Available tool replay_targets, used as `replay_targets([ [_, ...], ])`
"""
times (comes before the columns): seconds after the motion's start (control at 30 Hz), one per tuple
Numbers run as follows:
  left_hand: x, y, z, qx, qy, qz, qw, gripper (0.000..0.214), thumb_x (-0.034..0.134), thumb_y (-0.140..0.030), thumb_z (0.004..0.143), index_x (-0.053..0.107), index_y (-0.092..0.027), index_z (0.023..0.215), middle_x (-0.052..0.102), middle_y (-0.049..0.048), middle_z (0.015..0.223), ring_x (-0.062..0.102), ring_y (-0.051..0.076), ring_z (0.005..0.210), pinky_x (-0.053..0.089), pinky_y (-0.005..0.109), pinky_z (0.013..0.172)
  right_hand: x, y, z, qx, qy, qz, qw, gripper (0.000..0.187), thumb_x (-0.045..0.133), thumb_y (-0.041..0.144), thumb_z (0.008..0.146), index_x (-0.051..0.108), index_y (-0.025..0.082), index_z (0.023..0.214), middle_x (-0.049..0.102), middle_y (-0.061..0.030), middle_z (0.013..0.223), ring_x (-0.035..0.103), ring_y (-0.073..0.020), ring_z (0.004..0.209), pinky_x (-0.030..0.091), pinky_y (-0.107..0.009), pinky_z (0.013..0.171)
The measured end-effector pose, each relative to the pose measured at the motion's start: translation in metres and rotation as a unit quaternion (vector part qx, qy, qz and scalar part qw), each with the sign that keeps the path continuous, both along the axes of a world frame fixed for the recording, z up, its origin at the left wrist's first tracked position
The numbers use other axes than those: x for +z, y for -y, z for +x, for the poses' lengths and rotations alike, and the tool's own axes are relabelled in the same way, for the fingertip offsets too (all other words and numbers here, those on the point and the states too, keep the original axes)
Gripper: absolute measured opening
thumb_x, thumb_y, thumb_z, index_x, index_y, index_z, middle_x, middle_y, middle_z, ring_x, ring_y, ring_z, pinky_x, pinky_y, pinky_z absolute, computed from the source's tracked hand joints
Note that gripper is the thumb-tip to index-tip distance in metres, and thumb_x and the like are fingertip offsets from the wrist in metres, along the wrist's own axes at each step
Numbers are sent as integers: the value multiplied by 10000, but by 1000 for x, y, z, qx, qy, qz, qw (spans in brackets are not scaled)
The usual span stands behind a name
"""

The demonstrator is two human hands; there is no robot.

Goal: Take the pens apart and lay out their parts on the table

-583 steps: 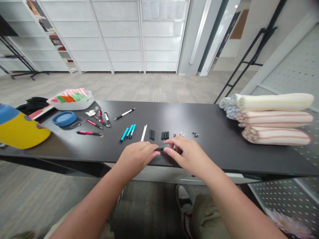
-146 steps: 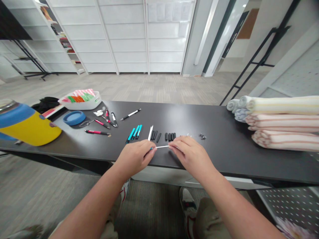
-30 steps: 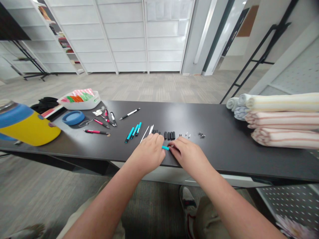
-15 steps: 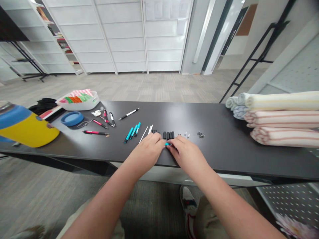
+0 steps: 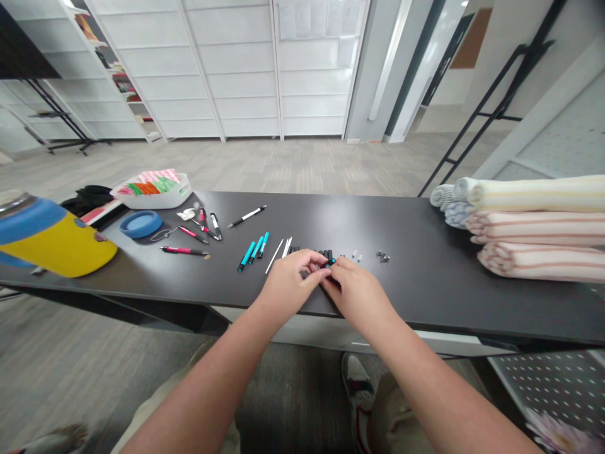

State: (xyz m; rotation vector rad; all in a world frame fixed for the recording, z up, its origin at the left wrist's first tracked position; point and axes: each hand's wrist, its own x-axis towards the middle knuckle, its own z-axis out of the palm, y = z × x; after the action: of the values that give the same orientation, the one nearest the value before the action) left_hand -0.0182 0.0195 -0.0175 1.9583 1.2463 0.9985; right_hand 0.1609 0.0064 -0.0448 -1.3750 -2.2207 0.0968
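Note:
My left hand (image 5: 288,287) and my right hand (image 5: 353,289) meet over the black table (image 5: 425,284), fingertips pinched together on a small teal and black pen part (image 5: 329,261). Just behind the fingers lies a row of short black pen grips (image 5: 326,253). To the left of them rest thin white refills (image 5: 275,254) and three teal pen barrels (image 5: 254,250). Tiny silver springs (image 5: 356,256) and small dark tips (image 5: 382,256) lie to the right of my hands.
Red and black pens (image 5: 189,243) lie further left by a blue round lid (image 5: 140,223), a white basket of coloured items (image 5: 154,188) and a yellow and blue container (image 5: 47,236). Rolled striped towels (image 5: 534,227) are stacked at the right end.
Both hands have lifted slightly and moved back toward the row of black grips. The teal piece that lay between them on the table is now pinched at the fingertips.

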Motion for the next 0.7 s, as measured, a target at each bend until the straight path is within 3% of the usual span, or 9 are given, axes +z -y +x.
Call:
replay_targets([
  [0.2,-9,-4,-7,11,56,-14,998,157,736,-277,894,708,-189,1021,754,14,904,707,158,816,573,278,798,7,1,-2,-8,0,-36,999,82,683,208,980,758,177,973,688,-71,925,679,-208,818,521,-304,725],
  [0.43,-24,-9,-12,10,191,-53,980,231,761,-334,886,669,-194,1045,722,30,918,694,162,834,571,283,801,8,1,0,0,-28,-61,998,130,704,233,970,777,186,1067,709,-71,981,703,-225,917,542,-324,815],
  [0.7,-18,-10,-11,8,294,-65,954,250,796,-322,876,654,-174,1019,738,50,967,706,156,878,573,290,850,12,1,-8,-13,-25,-64,998,164,763,310,939,758,202,1062,714,-64,985,701,-226,906,535,-331,788],
])
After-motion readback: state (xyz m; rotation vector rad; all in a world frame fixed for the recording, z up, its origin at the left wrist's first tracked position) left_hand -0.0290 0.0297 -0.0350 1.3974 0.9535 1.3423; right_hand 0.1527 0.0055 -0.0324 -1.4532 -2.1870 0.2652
